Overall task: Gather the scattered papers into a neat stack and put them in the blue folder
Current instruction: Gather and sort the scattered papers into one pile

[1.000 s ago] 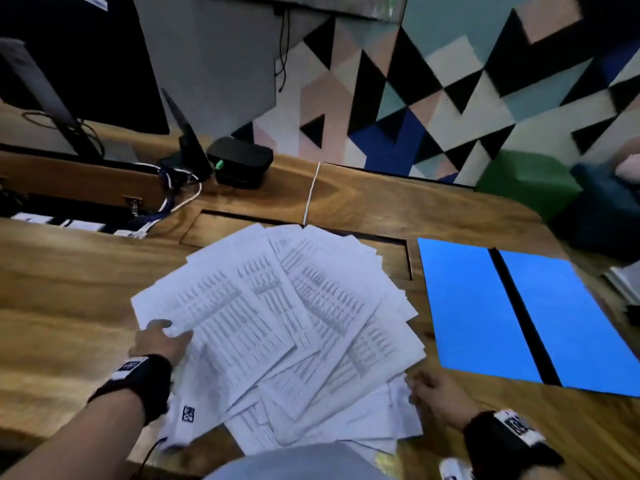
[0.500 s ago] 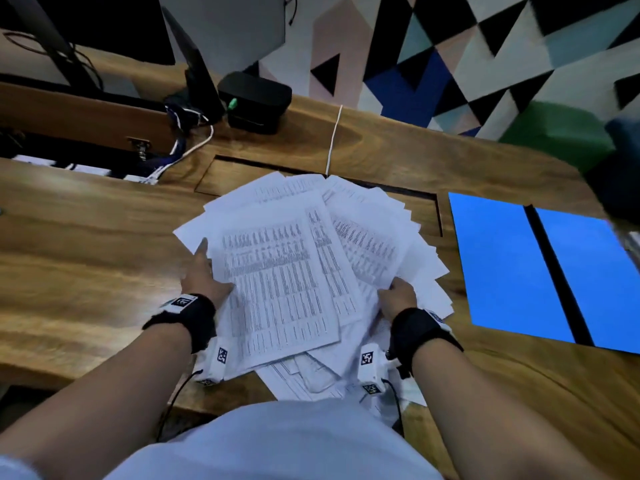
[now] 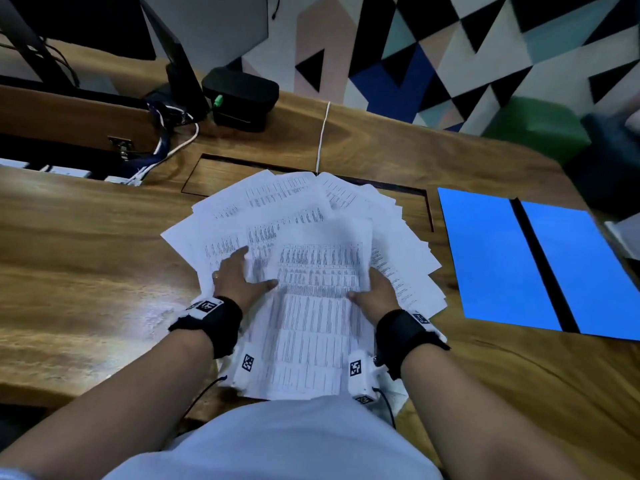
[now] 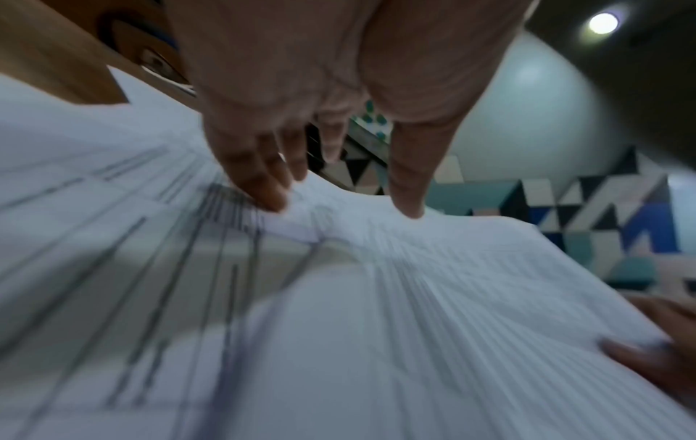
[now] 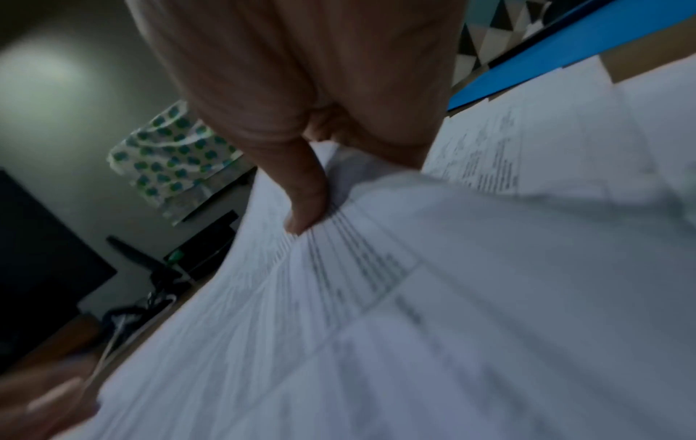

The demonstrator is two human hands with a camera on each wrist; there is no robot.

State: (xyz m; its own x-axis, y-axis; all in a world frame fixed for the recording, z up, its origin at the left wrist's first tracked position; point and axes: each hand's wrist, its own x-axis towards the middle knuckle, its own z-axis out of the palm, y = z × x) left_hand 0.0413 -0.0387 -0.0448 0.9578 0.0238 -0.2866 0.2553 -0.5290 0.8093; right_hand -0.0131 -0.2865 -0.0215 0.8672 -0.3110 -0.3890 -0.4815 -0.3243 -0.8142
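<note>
Papers [image 3: 311, 271] fanned, top sheet lengthwise away, left hand [image 3: 239, 275] flat, right hand [image 3: 375, 292] gripping

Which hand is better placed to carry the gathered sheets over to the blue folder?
Probably the right hand: it already grips the papers' right edge, on the side where the open blue folder lies. The left hand rests with straight fingers on the pile's far side.
</note>
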